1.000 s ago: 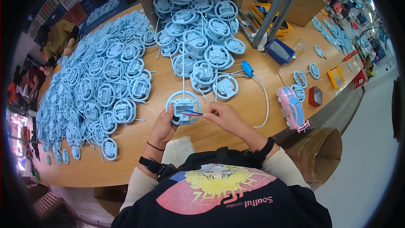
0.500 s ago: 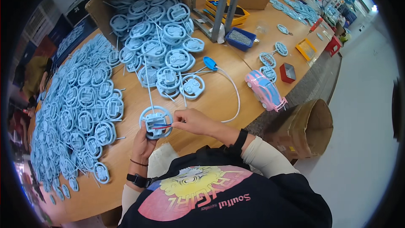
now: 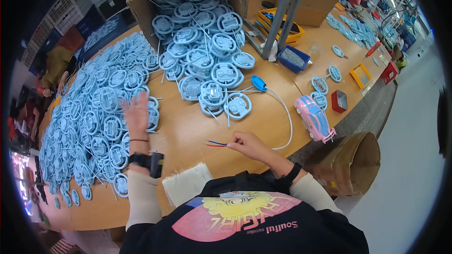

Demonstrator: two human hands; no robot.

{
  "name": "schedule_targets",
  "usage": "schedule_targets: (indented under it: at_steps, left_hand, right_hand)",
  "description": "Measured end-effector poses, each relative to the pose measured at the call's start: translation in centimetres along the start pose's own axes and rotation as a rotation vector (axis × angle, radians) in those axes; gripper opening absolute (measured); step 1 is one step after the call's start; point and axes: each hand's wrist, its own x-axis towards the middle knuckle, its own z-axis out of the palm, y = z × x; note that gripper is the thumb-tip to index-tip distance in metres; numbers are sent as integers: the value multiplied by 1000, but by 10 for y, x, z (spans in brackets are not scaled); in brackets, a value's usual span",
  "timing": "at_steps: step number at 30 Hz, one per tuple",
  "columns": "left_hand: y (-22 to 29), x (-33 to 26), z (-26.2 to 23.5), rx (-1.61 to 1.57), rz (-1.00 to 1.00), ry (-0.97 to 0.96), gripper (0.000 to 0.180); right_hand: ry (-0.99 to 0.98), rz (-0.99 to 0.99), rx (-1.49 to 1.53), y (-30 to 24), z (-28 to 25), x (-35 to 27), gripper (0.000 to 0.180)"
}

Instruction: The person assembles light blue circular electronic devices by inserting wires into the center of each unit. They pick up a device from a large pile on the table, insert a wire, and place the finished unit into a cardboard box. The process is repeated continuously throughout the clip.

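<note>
My left hand is blurred, with fingers spread and nothing in it, hovering over the edge of a wide heap of light blue toy steering wheels on the wooden table. My right hand rests on the table near its front edge. It pinches a short pair of thin red and blue wires that point left. A second heap of blue wheels spills out of a tipped cardboard box at the far side.
A blue tool with a white cable lies beyond my right hand. A pink and blue toy car, a red box, a yellow tray and a blue bin sit to the right. A white pad lies in front of me.
Both hands held one blue wheel with the wires at it before. Now my left hand has swung out to the left heap and holds no wheel. My right hand keeps the wires.
</note>
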Motion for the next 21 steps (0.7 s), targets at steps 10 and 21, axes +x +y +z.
schedule_targets:
  at_steps: [10,21]
  left_hand:
    - [-73,8,218,1226,174,-410,44]
    - [-10,-18,160,625,-814,-868,41]
  right_hand:
    - [74,71,-13,-16,-9,-11,23]
    - [264,5,-160,-12,-6,-6,25]
